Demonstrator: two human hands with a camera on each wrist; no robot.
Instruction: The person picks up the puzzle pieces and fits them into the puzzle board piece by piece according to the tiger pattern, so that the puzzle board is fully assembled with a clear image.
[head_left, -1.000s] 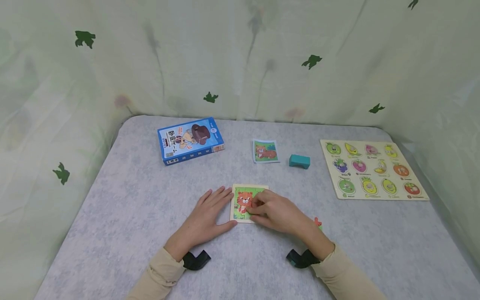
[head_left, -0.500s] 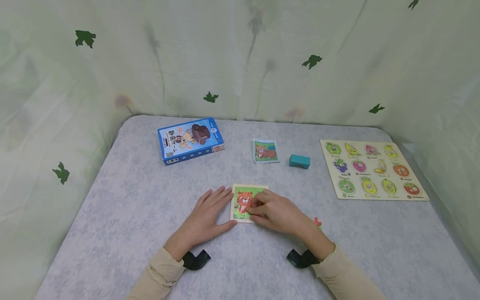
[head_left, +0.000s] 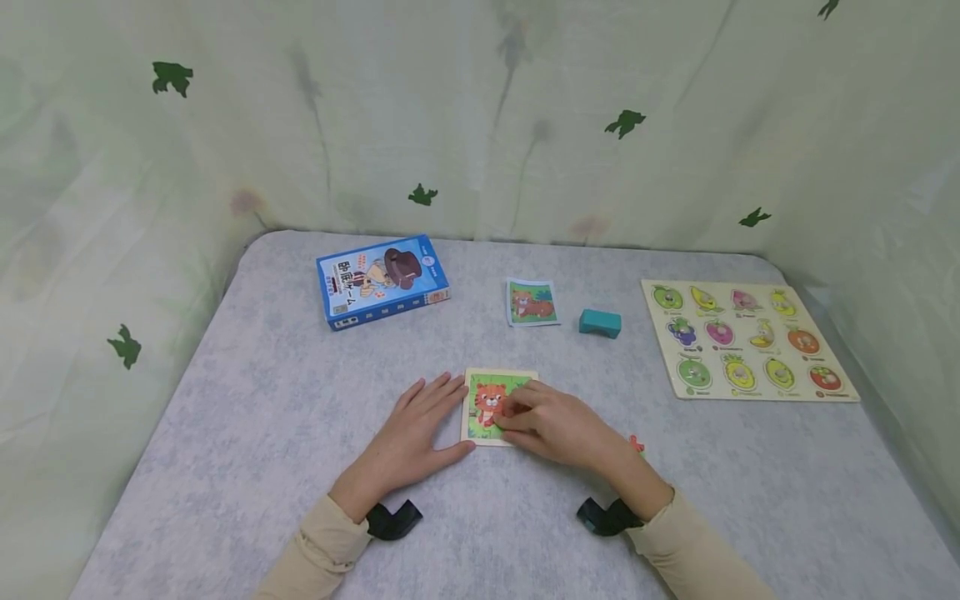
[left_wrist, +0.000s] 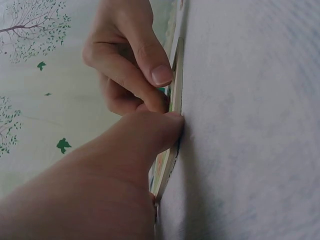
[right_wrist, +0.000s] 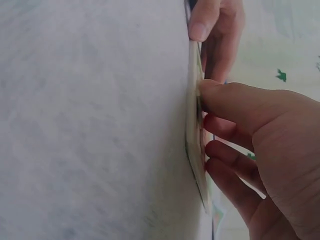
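A small wooden jigsaw puzzle [head_left: 486, 429] with an orange tiger cub on green lies flat on the table, inside a pale frame. My left hand [head_left: 415, 433] steadies its left side, fingers extended at the upper corner and thumb at the lower one. Over the right half, my right hand [head_left: 557, 423] has its thumb and fingertips curled down onto the puzzle, pinching a puzzle piece [right_wrist: 199, 107] that is mostly hidden. The left wrist view shows the frame edge-on under my left thumb [left_wrist: 167, 122]. A loose red-and-green piece [head_left: 637, 444] lies partly behind my right wrist.
Beyond the puzzle lie a tiger picture card [head_left: 533, 302] and a teal block [head_left: 600, 323]. A blue game box [head_left: 382, 282] lies at the back left. A wooden fruit puzzle board [head_left: 750, 340] takes up the right side. Printed curtains surround the table.
Almost nothing differs. My right fingers make only a very slight shift on the puzzle, while my left hand stays in place.
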